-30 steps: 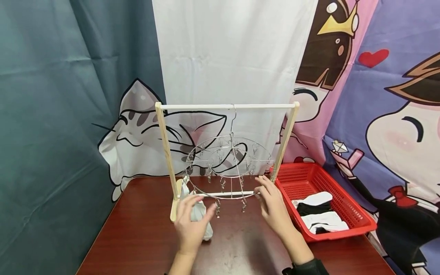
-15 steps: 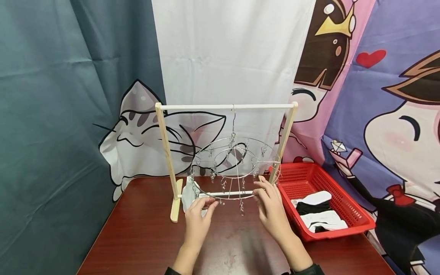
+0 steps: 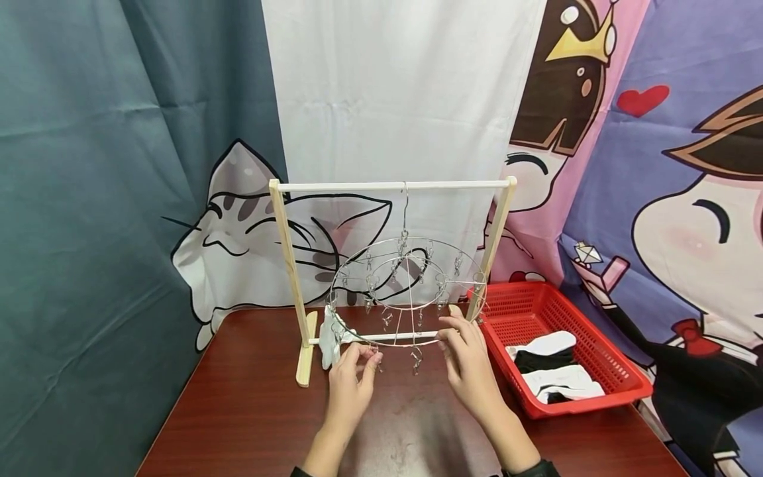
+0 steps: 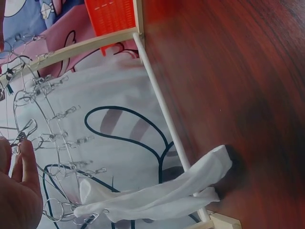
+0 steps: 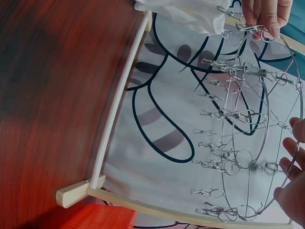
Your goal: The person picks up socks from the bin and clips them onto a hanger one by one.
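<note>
A round wire clip hanger [image 3: 411,308] hangs by its hook, with several small metal clips around its rings. At the front of the rim my left hand [image 3: 350,381] pinches a metal clip [image 4: 21,137] between thumb and fingers. My right hand [image 3: 467,354] grips the rim's front right, the wire passing between thumb and fingers in the right wrist view. A white sock [image 4: 162,193] dangles from clips on the hanger's left side, partly behind my left hand in the head view.
A wooden stand with a white top rail [image 3: 346,187] carries the hanger on the dark red table [image 3: 238,411]. On the right a red plastic basket [image 3: 620,374] contains folded white and black socks [image 3: 560,379]. Printed curtains [image 3: 405,86] close off the back.
My left hand, earlier spread in front of the sock, has moved right and taken hold of a clip. The hanger has turned, carrying the sock farther back. The right hand stays at the rim.
</note>
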Tool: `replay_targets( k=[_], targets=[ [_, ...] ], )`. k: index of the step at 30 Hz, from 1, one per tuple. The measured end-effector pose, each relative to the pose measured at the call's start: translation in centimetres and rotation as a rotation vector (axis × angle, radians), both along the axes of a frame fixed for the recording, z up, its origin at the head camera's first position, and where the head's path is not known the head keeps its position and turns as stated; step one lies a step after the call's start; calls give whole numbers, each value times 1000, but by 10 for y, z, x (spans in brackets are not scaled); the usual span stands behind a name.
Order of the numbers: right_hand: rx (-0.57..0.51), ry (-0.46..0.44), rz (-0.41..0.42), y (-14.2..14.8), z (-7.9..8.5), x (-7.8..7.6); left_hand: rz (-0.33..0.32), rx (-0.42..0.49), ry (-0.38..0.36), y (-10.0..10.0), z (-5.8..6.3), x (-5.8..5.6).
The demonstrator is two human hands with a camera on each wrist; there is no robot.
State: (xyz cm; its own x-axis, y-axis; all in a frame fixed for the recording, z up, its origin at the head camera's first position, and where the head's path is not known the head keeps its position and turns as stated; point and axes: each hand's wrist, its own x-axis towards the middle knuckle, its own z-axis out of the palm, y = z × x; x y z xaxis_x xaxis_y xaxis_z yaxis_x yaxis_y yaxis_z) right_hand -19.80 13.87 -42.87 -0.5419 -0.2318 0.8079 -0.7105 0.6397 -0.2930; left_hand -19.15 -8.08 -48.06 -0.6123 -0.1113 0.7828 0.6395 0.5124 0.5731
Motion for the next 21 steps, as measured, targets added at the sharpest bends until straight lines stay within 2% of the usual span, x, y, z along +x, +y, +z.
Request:
replay_targets(
  k=[3,9,13,21],
  targets=[
    [-2,-2,-3,0,0,0,5,11,-32,1,0,1],
    [-15,-32,16,2,1,2,55,16,-80,2,4,4],
    [-22,-39,39,4,1,2,29,49,-100,3,7,6],
    [2,-25,68,5,-3,-2,-52,111,-95,2,8,4]
  ],
)
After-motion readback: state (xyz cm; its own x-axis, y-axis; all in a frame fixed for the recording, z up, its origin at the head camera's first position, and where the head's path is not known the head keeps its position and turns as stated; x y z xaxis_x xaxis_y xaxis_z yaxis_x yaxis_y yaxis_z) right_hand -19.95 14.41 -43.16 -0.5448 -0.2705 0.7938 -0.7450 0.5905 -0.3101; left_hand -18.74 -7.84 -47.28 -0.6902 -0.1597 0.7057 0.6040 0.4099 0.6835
